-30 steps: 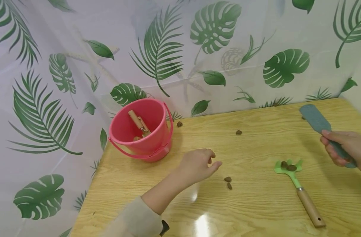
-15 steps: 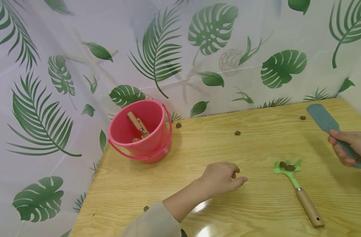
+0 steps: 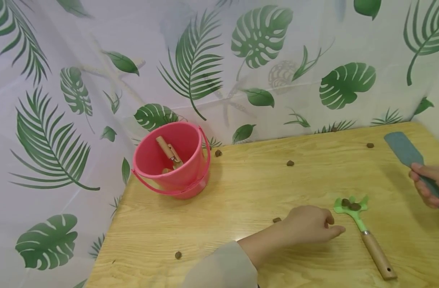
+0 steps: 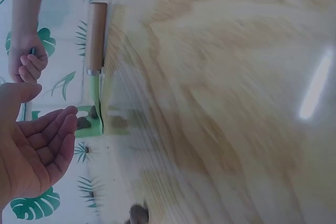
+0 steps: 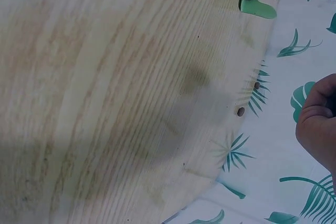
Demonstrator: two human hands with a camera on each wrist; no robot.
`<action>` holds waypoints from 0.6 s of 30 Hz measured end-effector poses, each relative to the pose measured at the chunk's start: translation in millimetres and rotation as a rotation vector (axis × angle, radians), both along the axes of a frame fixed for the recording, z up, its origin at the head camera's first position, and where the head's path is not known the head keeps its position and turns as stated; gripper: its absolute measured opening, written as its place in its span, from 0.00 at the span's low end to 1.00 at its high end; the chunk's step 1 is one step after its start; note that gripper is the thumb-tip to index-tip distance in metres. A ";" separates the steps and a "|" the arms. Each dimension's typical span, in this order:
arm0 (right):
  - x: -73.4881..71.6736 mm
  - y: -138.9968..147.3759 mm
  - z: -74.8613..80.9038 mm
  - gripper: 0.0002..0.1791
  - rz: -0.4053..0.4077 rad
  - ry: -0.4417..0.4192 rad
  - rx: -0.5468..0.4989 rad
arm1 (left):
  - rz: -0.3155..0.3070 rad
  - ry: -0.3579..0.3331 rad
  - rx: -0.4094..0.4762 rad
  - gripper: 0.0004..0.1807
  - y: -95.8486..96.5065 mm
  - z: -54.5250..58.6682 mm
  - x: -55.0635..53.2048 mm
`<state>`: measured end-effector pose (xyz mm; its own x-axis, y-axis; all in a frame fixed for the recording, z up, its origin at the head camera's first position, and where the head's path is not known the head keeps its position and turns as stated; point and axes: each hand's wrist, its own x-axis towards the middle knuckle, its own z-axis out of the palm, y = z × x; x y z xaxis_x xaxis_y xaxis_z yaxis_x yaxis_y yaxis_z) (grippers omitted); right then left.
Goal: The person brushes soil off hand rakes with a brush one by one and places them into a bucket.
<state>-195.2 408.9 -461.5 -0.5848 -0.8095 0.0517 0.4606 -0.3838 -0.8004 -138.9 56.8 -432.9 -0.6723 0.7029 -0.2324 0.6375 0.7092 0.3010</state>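
Observation:
My left hand (image 3: 309,225) hovers over the table just left of a small green rake (image 3: 379,256) with a wooden handle. Its fingers are loosely bent and nothing lies between them, as the left wrist view of this hand (image 4: 37,150) also shows. Two brown pebbles (image 3: 355,207) rest on the rake's green head. At the right edge, my right hand (image 3: 431,185) grips a flat grey-blue paddle-shaped tool (image 3: 403,148) by its narrow part, raised above the table. In the right wrist view only part of the right hand (image 5: 320,121) shows; the tool is out of sight.
A pink bucket (image 3: 190,190) with wooden-handled tools (image 3: 165,148) inside stands at the back left. Several loose pebbles are scattered about, one (image 3: 290,163) toward the back and another (image 3: 177,255) near the front left. A leaf-printed cloth (image 3: 212,52) hangs behind the table (image 3: 241,176).
My left hand has moved right and slightly nearer to me, from beside the bucket to beside the rake. My right hand has shifted right with the grey-blue tool. The rake stays put.

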 end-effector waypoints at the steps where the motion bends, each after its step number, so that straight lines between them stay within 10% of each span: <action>1: -0.2 -0.7 -1.4 0.30 0.019 0.003 -0.020 | 0.019 -0.024 0.009 0.21 3.5 -1.5 -0.2; 12: -9.5 -21.2 -3.3 0.28 0.335 -0.002 -0.356 | 0.175 -0.117 -0.105 0.37 49.2 -15.8 1.5; 14: -7.7 -20.3 -3.6 0.28 0.289 0.008 -0.324 | 0.212 -0.129 -0.175 0.39 62.3 -19.8 2.8; 18: 4.9 -11.8 -0.8 0.26 -0.067 0.051 0.037 | 0.248 -0.133 -0.238 0.38 85.3 -27.4 3.3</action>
